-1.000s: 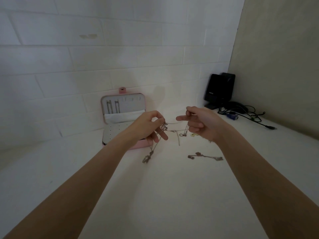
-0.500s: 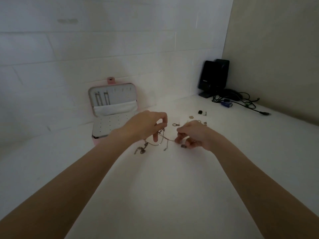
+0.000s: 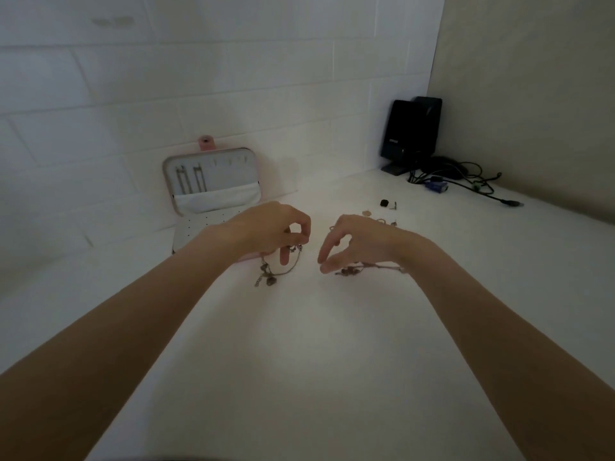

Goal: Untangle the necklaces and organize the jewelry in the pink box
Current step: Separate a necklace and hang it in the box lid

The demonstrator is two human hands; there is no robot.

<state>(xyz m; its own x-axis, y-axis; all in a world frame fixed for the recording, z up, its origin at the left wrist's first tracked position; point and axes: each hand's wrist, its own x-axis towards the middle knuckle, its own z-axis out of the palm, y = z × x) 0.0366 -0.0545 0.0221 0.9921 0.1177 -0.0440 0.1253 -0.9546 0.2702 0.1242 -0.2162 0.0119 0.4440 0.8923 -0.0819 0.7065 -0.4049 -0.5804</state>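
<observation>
Pinching one chain [image 3: 283,267] between curled fingers, the left hand [image 3: 273,229] hovers in front of the open pink box [image 3: 213,197]. Just beside it, the right hand [image 3: 356,241] hangs over a second chain [image 3: 369,268] on the table [image 3: 299,361], thumb and fingers curved; whether it grips is unclear. Small trinkets [image 3: 387,204] lie beyond that hand.

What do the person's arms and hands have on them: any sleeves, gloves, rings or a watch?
Both forearms are bare, with no sleeve in view. The left hand and the right hand wear no gloves. No watch, bracelet or ring shows on the wrists or fingers, though the picture is dim.
</observation>
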